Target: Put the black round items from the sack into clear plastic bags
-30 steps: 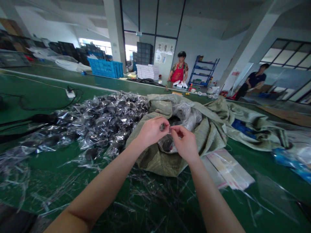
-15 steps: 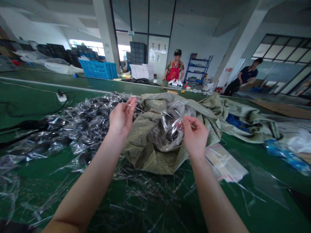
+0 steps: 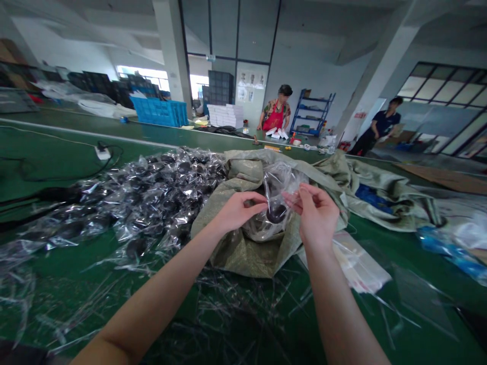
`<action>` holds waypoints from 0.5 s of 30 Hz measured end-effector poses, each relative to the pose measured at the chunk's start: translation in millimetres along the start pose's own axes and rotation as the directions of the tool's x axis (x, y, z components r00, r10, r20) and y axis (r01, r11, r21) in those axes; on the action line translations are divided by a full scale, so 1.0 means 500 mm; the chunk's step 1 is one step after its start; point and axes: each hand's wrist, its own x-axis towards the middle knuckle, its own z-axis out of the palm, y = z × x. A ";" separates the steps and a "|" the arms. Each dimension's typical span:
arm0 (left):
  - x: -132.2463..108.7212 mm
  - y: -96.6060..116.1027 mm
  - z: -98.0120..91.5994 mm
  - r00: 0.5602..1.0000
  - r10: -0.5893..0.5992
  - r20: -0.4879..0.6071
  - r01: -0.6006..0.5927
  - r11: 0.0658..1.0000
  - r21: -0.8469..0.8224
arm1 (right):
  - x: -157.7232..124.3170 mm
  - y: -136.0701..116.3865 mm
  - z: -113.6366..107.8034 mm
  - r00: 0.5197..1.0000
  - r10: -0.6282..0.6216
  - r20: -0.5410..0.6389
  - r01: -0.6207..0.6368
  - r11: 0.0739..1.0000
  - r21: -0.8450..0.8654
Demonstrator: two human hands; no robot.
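Green tabletop [image 3: 64,161], heaped bagged dark pieces [image 3: 152,195], rumpled olive sack [image 3: 243,259], scattered clear strips [image 3: 243,291], flat plastic sleeves [image 3: 367,274]

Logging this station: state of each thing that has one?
Clear bag: held up
Dark round item: at the bag's lower part
Right hand: pinching the bag
Left hand: beside the bag, grip unclear
Olive sack: mouth open
Bagged dark items: heaped
Plastic strips: scattered
Blue crate: upright
White boxes: stacked
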 end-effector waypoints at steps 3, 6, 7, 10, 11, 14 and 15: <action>-0.001 -0.006 0.005 1.000 0.005 -0.019 -0.006 0.997 -0.071 | 0.001 0.003 0.000 1.000 0.027 0.003 -0.028 0.999 0.021; -0.003 -0.007 0.010 0.997 -0.045 -0.058 0.032 0.977 -0.209 | 0.005 0.003 -0.003 0.999 0.029 -0.031 -0.028 0.999 0.018; -0.004 -0.007 0.012 0.994 -0.068 -0.087 0.043 0.964 -0.262 | 0.006 0.002 -0.004 0.999 0.023 -0.041 -0.022 1.000 0.009; -0.003 -0.005 0.020 0.975 -0.118 -0.187 0.040 0.927 -0.374 | 0.010 0.000 -0.005 0.999 0.034 -0.018 -0.034 0.999 -0.019; -0.002 -0.004 0.020 0.970 -0.122 -0.210 0.032 0.921 -0.389 | 0.011 -0.001 -0.005 0.998 0.056 0.009 -0.056 0.998 -0.027; -0.001 0.000 0.018 0.957 -0.131 -0.258 0.019 0.918 -0.396 | 0.009 -0.001 -0.004 0.978 0.168 0.122 -0.160 0.984 -0.073; -0.001 0.002 0.016 0.954 -0.136 -0.268 0.021 0.919 -0.395 | 0.008 0.000 -0.004 0.967 0.200 0.161 -0.186 0.978 -0.099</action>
